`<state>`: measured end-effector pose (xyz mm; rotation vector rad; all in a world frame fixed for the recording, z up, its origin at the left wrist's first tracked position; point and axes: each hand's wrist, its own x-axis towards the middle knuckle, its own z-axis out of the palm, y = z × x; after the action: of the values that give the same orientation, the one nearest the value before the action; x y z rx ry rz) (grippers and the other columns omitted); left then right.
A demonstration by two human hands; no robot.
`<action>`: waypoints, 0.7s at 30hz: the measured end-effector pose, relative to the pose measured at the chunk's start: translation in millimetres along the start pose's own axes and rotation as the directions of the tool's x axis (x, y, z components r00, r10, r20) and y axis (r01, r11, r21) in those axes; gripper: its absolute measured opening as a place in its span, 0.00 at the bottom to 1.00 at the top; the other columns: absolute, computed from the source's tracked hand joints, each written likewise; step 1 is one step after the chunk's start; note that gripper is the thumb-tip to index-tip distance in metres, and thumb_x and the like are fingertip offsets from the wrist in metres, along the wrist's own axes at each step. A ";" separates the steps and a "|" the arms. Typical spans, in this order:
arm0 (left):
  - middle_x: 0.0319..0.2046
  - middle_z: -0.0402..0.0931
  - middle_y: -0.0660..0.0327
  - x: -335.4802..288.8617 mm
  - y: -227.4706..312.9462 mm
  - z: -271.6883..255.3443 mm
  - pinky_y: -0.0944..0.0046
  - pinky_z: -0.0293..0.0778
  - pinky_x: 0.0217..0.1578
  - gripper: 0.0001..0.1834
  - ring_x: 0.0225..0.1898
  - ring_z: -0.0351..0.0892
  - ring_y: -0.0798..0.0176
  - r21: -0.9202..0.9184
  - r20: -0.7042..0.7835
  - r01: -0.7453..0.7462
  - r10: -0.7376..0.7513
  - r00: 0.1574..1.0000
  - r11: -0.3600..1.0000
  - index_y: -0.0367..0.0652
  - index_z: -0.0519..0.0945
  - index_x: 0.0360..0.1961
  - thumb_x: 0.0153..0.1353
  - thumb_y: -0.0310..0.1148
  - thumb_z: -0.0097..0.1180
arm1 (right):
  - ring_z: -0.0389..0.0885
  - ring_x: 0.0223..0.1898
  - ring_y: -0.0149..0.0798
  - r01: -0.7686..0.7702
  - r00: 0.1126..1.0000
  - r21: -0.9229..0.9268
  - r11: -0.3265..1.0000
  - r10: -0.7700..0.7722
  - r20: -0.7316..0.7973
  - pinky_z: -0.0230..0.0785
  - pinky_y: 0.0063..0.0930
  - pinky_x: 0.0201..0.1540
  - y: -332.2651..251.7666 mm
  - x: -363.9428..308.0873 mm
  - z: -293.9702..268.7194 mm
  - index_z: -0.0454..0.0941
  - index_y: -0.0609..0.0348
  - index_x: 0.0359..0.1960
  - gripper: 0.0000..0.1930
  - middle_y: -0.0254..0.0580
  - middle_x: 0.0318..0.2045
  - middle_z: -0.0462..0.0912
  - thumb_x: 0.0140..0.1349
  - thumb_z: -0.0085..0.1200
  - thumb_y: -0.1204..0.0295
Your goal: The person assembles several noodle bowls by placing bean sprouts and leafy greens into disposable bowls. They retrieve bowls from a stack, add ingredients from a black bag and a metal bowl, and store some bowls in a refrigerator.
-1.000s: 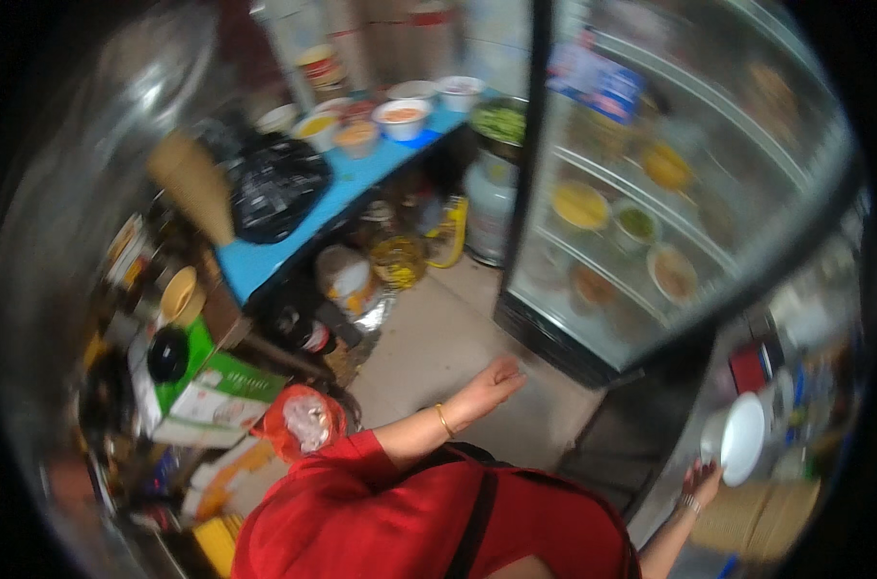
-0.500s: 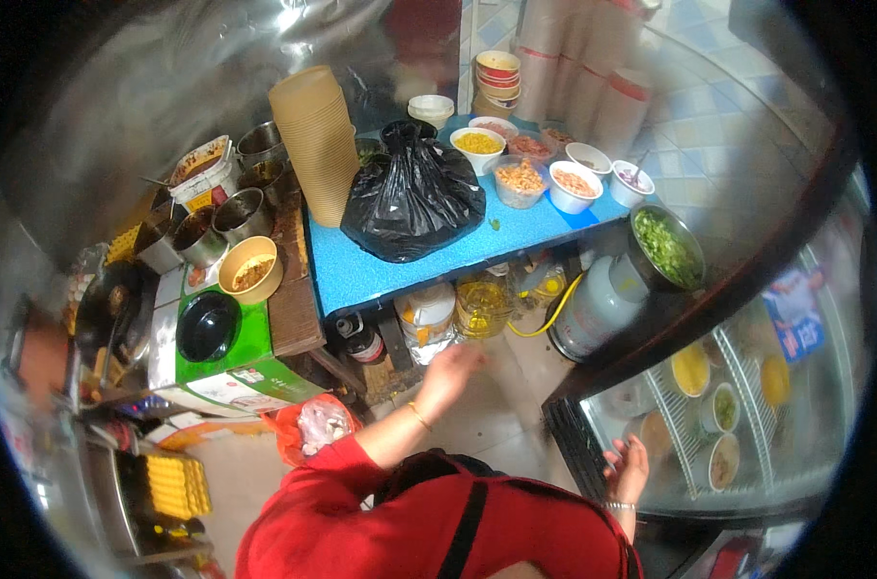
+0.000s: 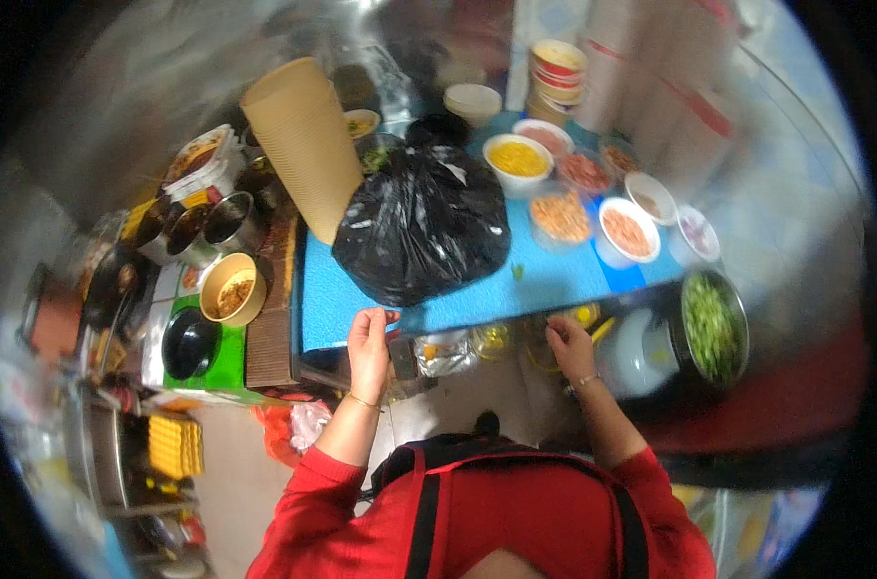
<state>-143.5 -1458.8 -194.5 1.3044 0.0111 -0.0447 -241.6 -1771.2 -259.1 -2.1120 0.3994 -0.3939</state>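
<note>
Two hands counted. Left hand (image 3: 367, 347): fingers curled at the front edge of one blue-topped desk (image 3: 340, 318); grip cannot be told. One black plastic bag (image 3: 424, 232) lies just beyond it; contact unclear. Right hand (image 3: 572, 349): half-curled, grip likewise undetermined; one bowl of chopped greens (image 3: 715, 328) to its right.

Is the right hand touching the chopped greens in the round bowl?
Apart. The head view shows a clear gap: the right hand is left of the chopped greens, with the pale cylinder visible between them.
</note>
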 end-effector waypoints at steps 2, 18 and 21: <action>0.34 0.75 0.63 23.3 7.4 13.4 0.67 0.71 0.36 0.11 0.37 0.73 0.70 0.091 -0.052 -0.079 0.084 0.995 0.993 0.44 0.72 0.33 0.65 0.40 0.45 | 0.78 0.35 0.43 0.055 0.997 -0.207 0.977 -0.041 0.069 0.70 0.38 0.38 9.9 61.4 17.6 0.75 0.58 0.41 0.13 0.45 0.36 0.78 0.53 0.55 0.70; 0.34 0.78 0.51 254.3 54.9 93.0 0.63 0.69 0.41 0.25 0.37 0.76 0.57 0.633 0.027 -0.151 0.173 0.985 0.759 0.30 0.71 0.46 0.55 0.40 0.56 | 0.74 0.25 0.44 0.055 0.991 -0.251 0.966 -0.024 0.128 0.68 0.33 0.29 42.9 153.8 55.0 0.69 0.62 0.29 0.05 0.44 0.22 0.73 0.57 0.50 0.74; 0.52 0.69 0.57 216.4 82.4 80.0 0.66 0.57 0.55 0.26 0.52 0.66 0.63 0.443 -0.042 -0.524 0.600 0.799 0.728 0.34 0.66 0.56 0.58 0.34 0.53 | 0.71 0.21 0.31 -0.218 0.952 0.318 0.923 0.129 0.277 0.65 0.24 0.24 -32.0 159.6 35.7 0.68 0.60 0.33 0.04 0.36 0.19 0.70 0.62 0.45 0.73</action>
<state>74.6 -1520.2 -101.3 1.6853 -0.2568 0.6370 -79.2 -1796.0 -230.9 -1.7380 0.3389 -0.0790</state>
